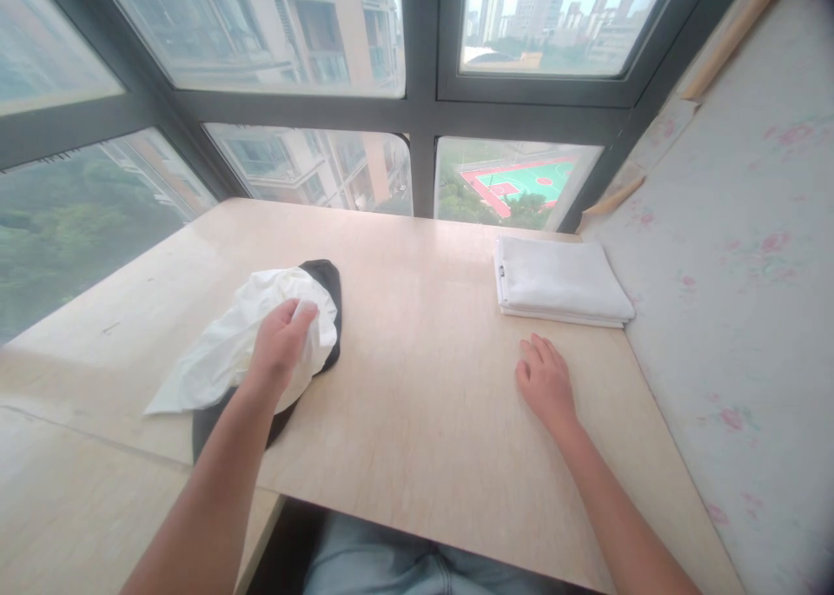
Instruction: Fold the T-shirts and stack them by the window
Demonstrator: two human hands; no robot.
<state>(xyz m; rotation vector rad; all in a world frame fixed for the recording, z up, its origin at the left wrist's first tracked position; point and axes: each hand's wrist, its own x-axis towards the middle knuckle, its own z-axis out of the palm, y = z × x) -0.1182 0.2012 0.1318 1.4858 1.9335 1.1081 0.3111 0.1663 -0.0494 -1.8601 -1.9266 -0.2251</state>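
My left hand (287,339) is closed on a crumpled white cloth (228,343) at the left of the tabletop. Beneath that cloth lies a black cloth (329,287), mostly covered, its edges showing at the top, right and bottom. My right hand (546,382) rests on the bare wood to the right, palm down, fingers stretched and loosely apart, with nothing in it. Just beyond its fingertips, apart from them, sits a neatly folded white cloth (560,278) in a flat stack, with a small dark mark on its left edge.
The pale wooden tabletop (404,360) runs up to the grey window frame (423,117). A wall with flowered paper (749,317) bounds the right side, its paper peeling near the window. The table's front edge is close to my lap (417,560).
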